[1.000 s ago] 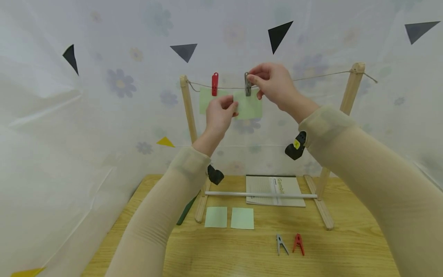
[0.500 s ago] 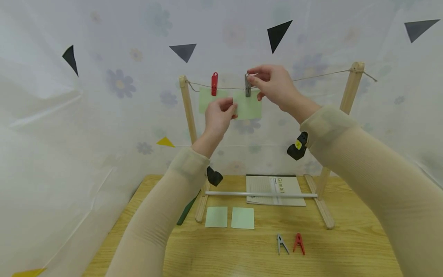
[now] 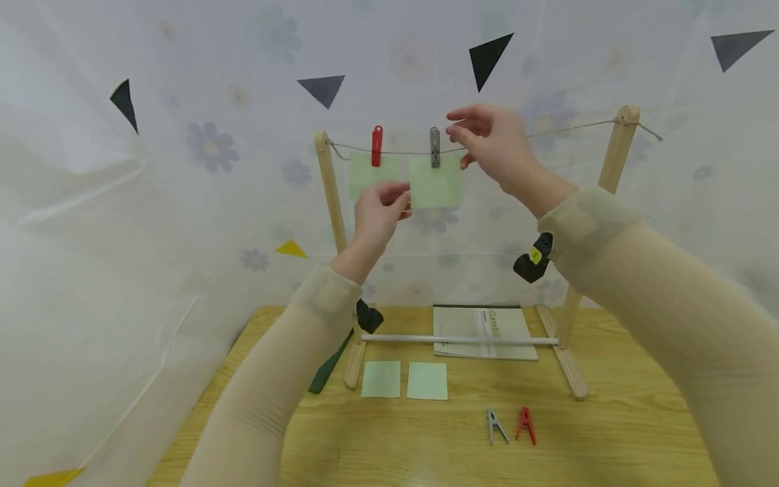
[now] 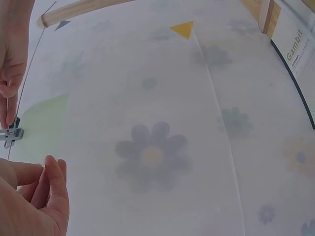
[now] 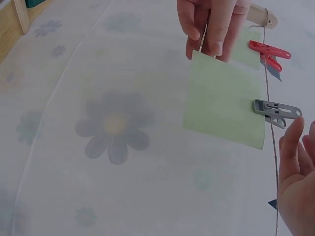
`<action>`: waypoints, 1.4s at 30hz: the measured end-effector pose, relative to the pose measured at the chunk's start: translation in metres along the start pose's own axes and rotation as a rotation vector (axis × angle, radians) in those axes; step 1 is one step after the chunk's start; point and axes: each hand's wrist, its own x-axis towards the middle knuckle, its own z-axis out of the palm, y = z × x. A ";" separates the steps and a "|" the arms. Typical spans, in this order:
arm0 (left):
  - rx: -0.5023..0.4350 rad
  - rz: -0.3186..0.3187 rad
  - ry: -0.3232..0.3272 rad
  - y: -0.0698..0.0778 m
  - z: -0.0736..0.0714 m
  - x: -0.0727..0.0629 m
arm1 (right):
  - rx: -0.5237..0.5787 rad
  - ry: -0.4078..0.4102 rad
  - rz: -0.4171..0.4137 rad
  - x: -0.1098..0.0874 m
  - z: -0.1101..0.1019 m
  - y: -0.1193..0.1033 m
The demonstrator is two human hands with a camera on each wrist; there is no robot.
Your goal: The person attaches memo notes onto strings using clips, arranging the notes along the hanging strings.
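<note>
In the head view, the pale green square paper note (image 3: 435, 189) hangs at upper centre from a thin brown string (image 3: 572, 128), gripped by a grey clothes-peg (image 3: 435, 147). Half a second ago the right hand (image 3: 496, 145) had its fingertips at this peg; now it has drawn off to the right, fingers parted and holding nothing. The left hand (image 3: 376, 216), whose fingertips earlier overlapped the note, has dropped down and left; its fingers are loosely bent just beside the note's left edge. Left of that, a red clothes-peg (image 3: 377, 146) holds a second pale green note (image 3: 365, 176) on the string, as before. On the wooden table (image 3: 365, 446), at lower centre, lie two more green notes (image 3: 381, 379), with a loose grey peg (image 3: 491, 421) and a loose red peg (image 3: 525, 416) to their right.

In the left wrist view, the left hand is at lower left, fingers bent, near the lower edge of a green note; whether they touch I cannot tell. The right hand shows at upper left, above the grey peg.

In the right wrist view, the left hand is at top centre behind the note's upper-left corner, while the right hand's fingers, at lower right, stand just beside the grey peg's outer end.
</note>
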 end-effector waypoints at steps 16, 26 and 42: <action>0.062 -0.033 -0.048 -0.031 -0.008 -0.015 | 0.156 0.045 -0.112 -0.019 -0.021 0.031; 0.167 -0.026 -0.102 -0.050 -0.011 -0.030 | -0.059 -0.049 -0.127 -0.056 -0.029 0.059; 0.225 -0.090 -0.117 -0.095 -0.034 -0.054 | -0.132 -0.180 -0.012 -0.125 -0.039 0.115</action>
